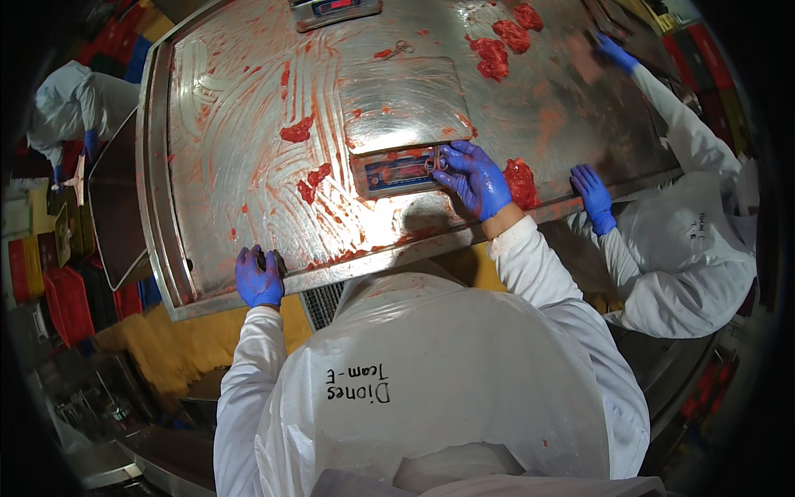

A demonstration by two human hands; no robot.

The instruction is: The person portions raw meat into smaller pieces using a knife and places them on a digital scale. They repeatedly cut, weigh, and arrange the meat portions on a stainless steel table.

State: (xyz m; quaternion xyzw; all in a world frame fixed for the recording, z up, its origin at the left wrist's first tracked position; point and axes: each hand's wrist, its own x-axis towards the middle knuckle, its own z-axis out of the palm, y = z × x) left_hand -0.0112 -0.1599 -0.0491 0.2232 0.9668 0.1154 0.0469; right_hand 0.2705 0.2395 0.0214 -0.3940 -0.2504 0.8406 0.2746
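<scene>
At the table's near edge, my left hand [259, 277], in a blue glove, rests with its fingers slightly curled and apart, holding nothing that shows. My right hand [478, 182], also blue-gloved, is at the right end of the display of a steel bench scale [406, 99]. Its fingers are closed on a small ring-handled metal tool [435, 164], whose rest is hidden. The scale's flat plate, smeared red, lies beyond the display. To the right of this hand is a piece of red meat [520, 184]. Smaller meat scraps [313, 180] lie left of the scale.
The steel table [224, 157] has a raised rim and red smears. Scissors [402, 50], a second scale [335, 10] and several meat pieces [489, 58] are farther back. On the right, a co-worker [687, 248] has both gloved hands at the table. Another person [79, 112] stands left.
</scene>
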